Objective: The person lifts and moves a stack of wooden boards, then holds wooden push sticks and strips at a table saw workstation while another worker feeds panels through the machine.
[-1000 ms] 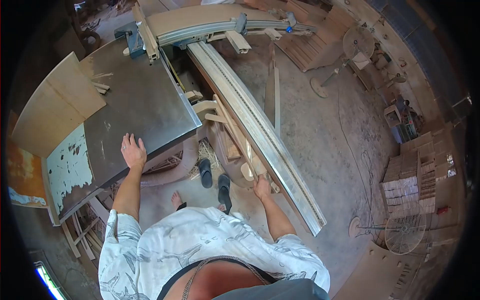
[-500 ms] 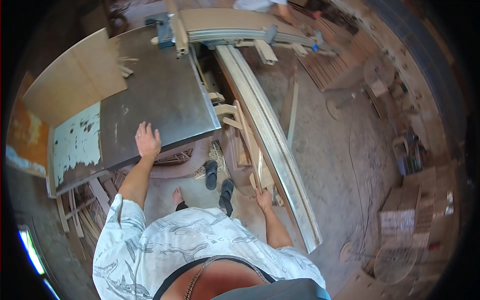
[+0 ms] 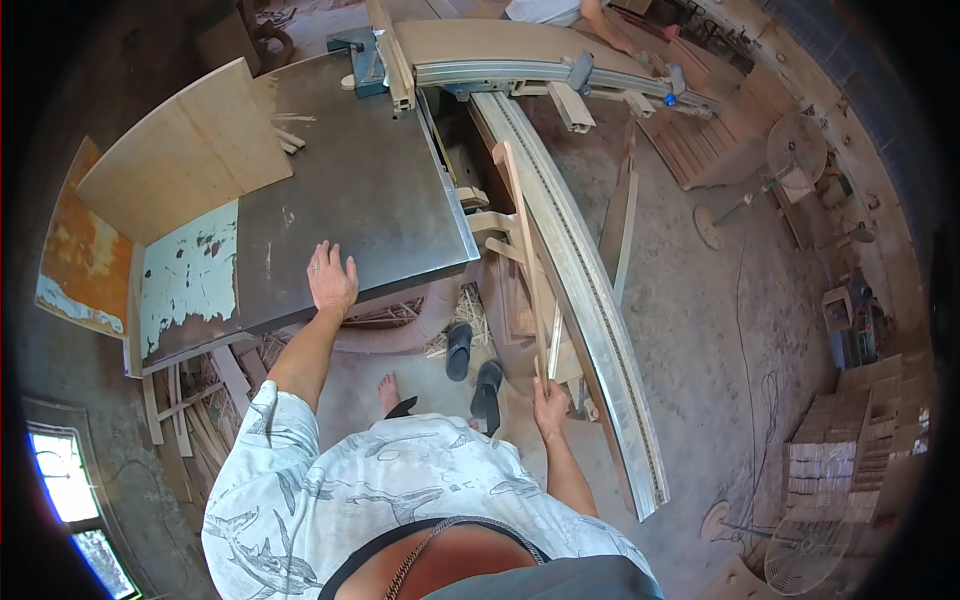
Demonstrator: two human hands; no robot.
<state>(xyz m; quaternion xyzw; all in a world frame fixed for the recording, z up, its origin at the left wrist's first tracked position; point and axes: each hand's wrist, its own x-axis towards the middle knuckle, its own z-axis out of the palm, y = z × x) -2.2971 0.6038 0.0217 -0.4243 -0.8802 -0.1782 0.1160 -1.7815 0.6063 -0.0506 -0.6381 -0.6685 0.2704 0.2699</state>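
My left hand (image 3: pixel 333 284) lies open, fingers spread, on the dark metal tabletop (image 3: pixel 370 200) of a saw bench, near its front edge. My right hand (image 3: pixel 550 403) is closed around the lower end of a long, slim wooden piece (image 3: pixel 527 240). This piece slants up and away between the tabletop and a long metal sliding rail (image 3: pixel 575 240). Pale curved wooden parts (image 3: pixel 492 222) show beside it at the table's corner; whether they are joined to it I cannot tell. The fingers hide the end that I hold.
Curved plywood (image 3: pixel 190 150) stands on the table's left side. Across the far end runs a metal fence (image 3: pixel 490 70), with another person's arm (image 3: pixel 605 28) beyond. Dark slippers (image 3: pixel 459 350) and a thick hose (image 3: pixel 400 325) are below. Fans (image 3: pixel 795 145) and stacked bundles (image 3: pixel 830 450) stand at right.
The wooden piece now reaches higher and farther along the rail, its near end still in my right hand. My left hand stays on the tabletop. The whole view has shifted slightly.
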